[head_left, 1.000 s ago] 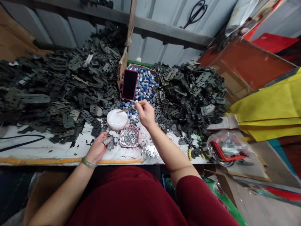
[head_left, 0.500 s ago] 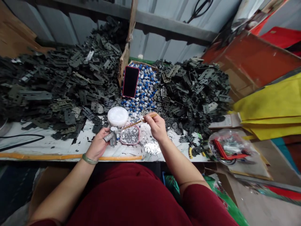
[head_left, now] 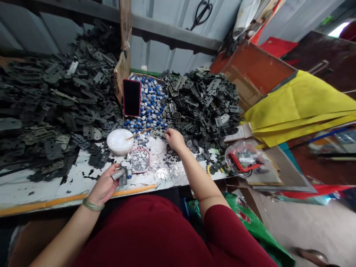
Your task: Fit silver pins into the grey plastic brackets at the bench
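My left hand (head_left: pixel 107 181) is closed around a grey plastic part (head_left: pixel 123 179) over the table's front edge, with a small blue-and-silver piece (head_left: pixel 129 173) at its right side. A grey wrap covers one finger. Right of the bowl, my right hand (head_left: pixel 175 139) is curled closed at the near edge of the right-hand pile of dark plastic parts (head_left: pixel 205 100); its fingertips are hidden. A thin wooden stick (head_left: pixel 140 133) leans in the white bowl (head_left: pixel 119 144). Between the hands sits a pink-rimmed tray (head_left: pixel 149 161) of small silver pins.
A phone (head_left: pixel 131 98) stands against a heap of blue-and-silver motors (head_left: pixel 152 100). A large pile of dark parts (head_left: pixel 61 100) fills the left. Loose silver pins (head_left: pixel 167 173) lie near the front edge. At right are a bag with a red-handled tool (head_left: pixel 244 163) and yellow sheets (head_left: pixel 294 107).
My right hand has let go of the wooden stick, which now rests in the white bowl, and has moved toward the right-hand pile. My left hand still holds the grey part. The view has turned right.
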{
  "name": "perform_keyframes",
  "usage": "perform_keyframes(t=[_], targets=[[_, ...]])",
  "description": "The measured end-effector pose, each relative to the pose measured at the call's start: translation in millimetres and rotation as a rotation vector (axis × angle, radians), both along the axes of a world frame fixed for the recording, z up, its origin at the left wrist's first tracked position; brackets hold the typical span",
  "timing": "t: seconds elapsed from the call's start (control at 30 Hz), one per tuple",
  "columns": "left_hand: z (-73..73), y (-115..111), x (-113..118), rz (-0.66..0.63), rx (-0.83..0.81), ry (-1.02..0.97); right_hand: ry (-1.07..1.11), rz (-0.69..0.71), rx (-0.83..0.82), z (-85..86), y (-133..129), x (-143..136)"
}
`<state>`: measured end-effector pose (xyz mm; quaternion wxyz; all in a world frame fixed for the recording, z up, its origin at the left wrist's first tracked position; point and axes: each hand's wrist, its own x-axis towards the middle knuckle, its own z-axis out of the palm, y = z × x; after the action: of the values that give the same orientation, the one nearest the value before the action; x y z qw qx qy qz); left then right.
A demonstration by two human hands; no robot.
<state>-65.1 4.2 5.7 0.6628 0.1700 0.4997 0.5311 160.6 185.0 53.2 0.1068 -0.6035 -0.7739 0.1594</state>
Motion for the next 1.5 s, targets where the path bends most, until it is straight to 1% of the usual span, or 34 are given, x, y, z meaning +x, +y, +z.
perform_keyframes(t=[0.03,0.07,0.1,0.17,0.23,0.33,0.47,0.53,0.6,0.63,0.7,0.77,0.8,0.83,0.9,0.97,1.0,1.03,1.1,1.13,1.17,1.2,1.23,1.27,1.3,1.37,1.4,1.43,1.5], targets=[[-0.4,1,1,-0.002,-0.009,-0.007,-0.076,-0.026,0.018,-0.5,2,11],[-0.5,2,3,-0.004,-0.018,-0.015,-0.142,-0.02,0.028,-1.6,4,17],[0.0,4,6,-0.005,-0.027,-0.026,-0.198,0.017,0.035,-3.3,7,20],[2.1,6,12,-0.002,-0.037,-0.05,-0.294,0.128,0.041,-8.3,11,15],[5.3,8,19,0.003,-0.038,-0.065,-0.364,0.207,0.034,-14.1,17,2],[8.1,7,24,-0.006,-0.036,-0.062,-0.395,0.243,0.033,-20.9,24,-13],[4.7,4,26,-0.007,-0.032,-0.045,-0.322,0.308,0.071,-21.8,32,-15],[2.4,4,26,-0.004,-0.041,-0.045,-0.207,0.283,0.091,-20.0,33,-10],[1.7,5,27,-0.013,-0.044,-0.051,0.014,0.174,0.086,-19.7,30,-2],[1.8,6,28,-0.021,-0.042,-0.057,0.169,0.101,0.048,-20.9,26,3],[2.4,7,29,-0.026,-0.038,-0.069,0.524,-0.051,-0.12,-27.1,13,15],[2.0,8,30,-0.03,-0.041,-0.08,0.836,-0.177,-0.355,-38.2,-8,29],[1.3,8,30,-0.035,-0.044,-0.083,0.946,-0.225,-0.454,-44.7,-19,36],[0.2,8,31,-0.044,-0.048,-0.087,1.015,-0.264,-0.518,-51.2,-29,42],[-2.0,8,33,-0.066,-0.058,-0.089,1.066,-0.321,-0.564,-62.0,-45,52],[-3.2,8,35,-0.08,-0.069,-0.088,1.033,-0.352,-0.523,-67.1,-54,57],[-3.1,8,36,-0.081,-0.073,-0.086,0.978,-0.344,-0.454,-67.2,-56,58],[-2.3,8,38,-0.078,-0.073,-0.085,0.904,-0.315,-0.344,-66.1,-58,58],[0.5,8,39,-0.063,-0.059,-0.082,0.713,-0.182,-0.047,-61.8,-61,56],[2.3,8,39,-0.052,-0.047,-0.08,0.62,-0.088,0.094,-59.5,-63,54],[4.0,7,39,-0.041,-0.036,-0.081,0.551,0.01,0.199,-57.6,-66,52],[5.6,7,38,-0.029,-0.027,-0.081,0.507,0.101,0.262,-56.2,-69,49],[6.9,6,37,-0.019,-0.021,-0.08,0.485,0.176,0.292,-55.3,-71,46],[7.8,5,36,-0.009,-0.017,-0.079,0.482,0.228,0.3,-54.7,-74,42],[8.4,5,36,-0.002,-0.014,-0.076,0.498,0.251,0.297,-54.2,-77,38],[8.7,4,35,0.01,-0.002,-0.062,0.585,0.213,0.24,-52.6,-82,28],[8.4,4,35,0.014,0.008,-0.051,0.655,0.169,0.16,-51.3,-86,23],[8.0,4,35,0.015,0.019,-0.037,0.74,0.12,0.034,-49.7,-90,17],[7.2,4,36,0.011,0.039,0.0,0.925,0.034,-0.323,-46.2,-101,5]])
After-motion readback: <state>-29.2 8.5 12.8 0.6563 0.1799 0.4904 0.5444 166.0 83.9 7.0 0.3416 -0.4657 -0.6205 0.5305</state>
